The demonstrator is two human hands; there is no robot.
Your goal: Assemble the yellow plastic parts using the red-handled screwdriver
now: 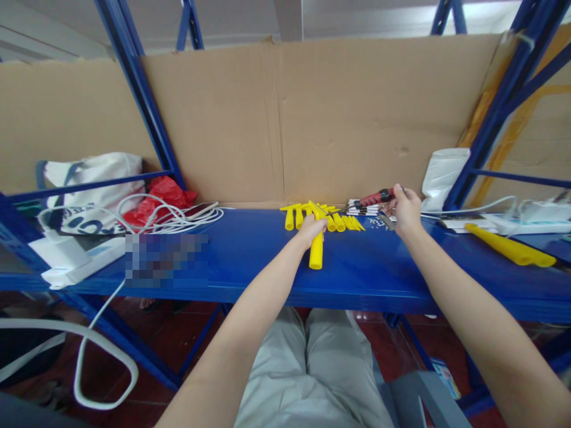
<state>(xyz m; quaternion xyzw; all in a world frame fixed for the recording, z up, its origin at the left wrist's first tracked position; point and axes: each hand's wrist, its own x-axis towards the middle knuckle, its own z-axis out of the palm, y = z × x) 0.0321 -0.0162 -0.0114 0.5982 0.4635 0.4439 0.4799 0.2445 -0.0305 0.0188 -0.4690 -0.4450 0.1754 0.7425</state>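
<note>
My left hand (311,230) is closed around a yellow plastic piece with a round tube-like handle (316,257), held just above the blue shelf. In my right hand (407,209) is a red and black screwdriver (371,200), pointing left. Its shaft reaches the upper part of the yellow piece; whether the tip touches a screw is too small to tell. Behind my left hand stand several similar yellow pieces (289,220) in a row, with thin yellow wedges (354,223) beside them. Small silvery screws (378,222) lie scattered close to my right hand.
Cardboard (214,125) walls off the back. On the left lie white cables (178,221), a power strip (89,261), a red plastic bag (163,199) and a white cloth bag (107,178). To the right are long yellow pieces (508,246) and a white pouch (444,178).
</note>
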